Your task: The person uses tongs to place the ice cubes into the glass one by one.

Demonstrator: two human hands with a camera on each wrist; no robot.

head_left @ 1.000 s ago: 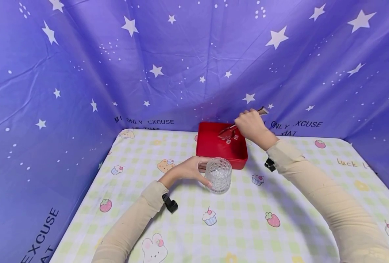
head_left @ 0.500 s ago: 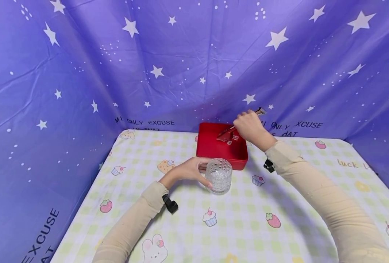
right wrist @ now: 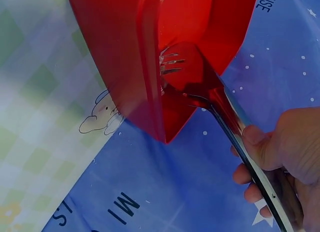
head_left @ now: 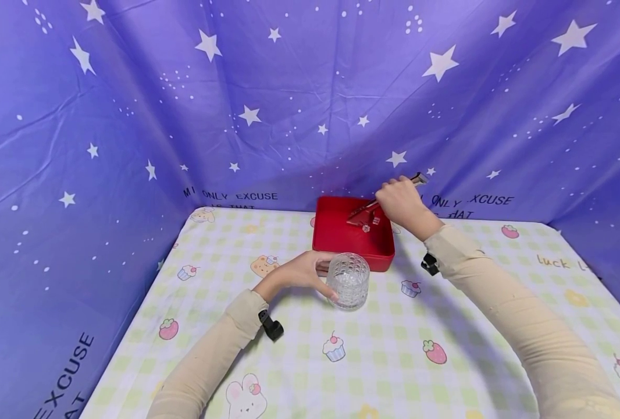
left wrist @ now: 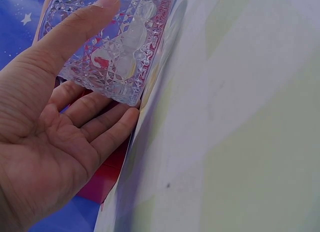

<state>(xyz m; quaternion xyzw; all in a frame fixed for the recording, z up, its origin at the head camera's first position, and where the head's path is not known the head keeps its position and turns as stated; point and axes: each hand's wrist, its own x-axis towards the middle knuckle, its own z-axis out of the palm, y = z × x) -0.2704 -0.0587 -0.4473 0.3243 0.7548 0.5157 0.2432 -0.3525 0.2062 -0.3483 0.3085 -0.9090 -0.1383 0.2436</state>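
Observation:
My left hand (head_left: pixel 307 272) holds a clear cut-glass tumbler (head_left: pixel 349 281) that stands upright on the table. In the left wrist view, the thumb lies along the near side of the tumbler (left wrist: pixel 107 52), and the other fingers show beyond and below it. With my right hand (head_left: pixel 400 201) I grip a pair of shiny metal tongs (right wrist: pixel 227 119), which reach down into a red square tray (head_left: pixel 336 234). Their slotted head reflects the red. Small clear pieces (head_left: pixel 366 228) lie by the head; what they are is too small to tell.
The tray stands at the table's back edge, close to the purple star-patterned curtain (head_left: pixel 289 87). Just in front of its near wall is the tumbler. A checked cloth with printed cupcakes and strawberries covers the table (head_left: pixel 383 361).
My right hand and the tongs have shifted slightly inside the tray, most recently a little to the right. The left hand and the tumbler have stayed in place.

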